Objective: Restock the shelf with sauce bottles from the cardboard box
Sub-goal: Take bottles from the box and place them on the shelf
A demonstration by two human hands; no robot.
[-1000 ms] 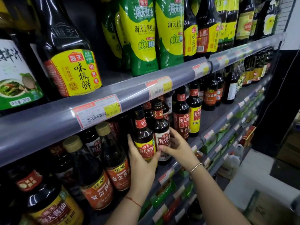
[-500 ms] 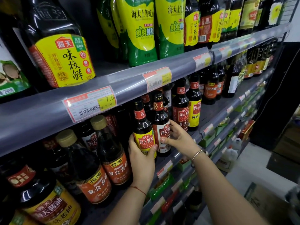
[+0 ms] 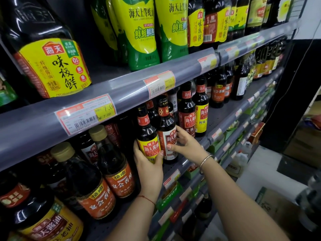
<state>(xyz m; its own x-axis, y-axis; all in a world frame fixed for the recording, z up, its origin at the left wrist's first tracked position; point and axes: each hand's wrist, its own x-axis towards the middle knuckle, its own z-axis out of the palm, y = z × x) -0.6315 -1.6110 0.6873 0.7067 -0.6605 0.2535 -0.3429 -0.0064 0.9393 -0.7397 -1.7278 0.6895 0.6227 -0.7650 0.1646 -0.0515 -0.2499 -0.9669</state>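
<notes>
Both arms reached up to the middle shelf (image 3: 231,111). The left hand (image 3: 147,164) was wrapped round the base of a yellow-label bottle (image 3: 147,134), standing upright near the shelf's front edge. Just beside it, touching, stood a red-label bottle (image 3: 167,131); the right hand (image 3: 186,143) grasped its lower body, thumb across the label. A cardboard box (image 3: 271,204) sat on the floor, lower right.
</notes>
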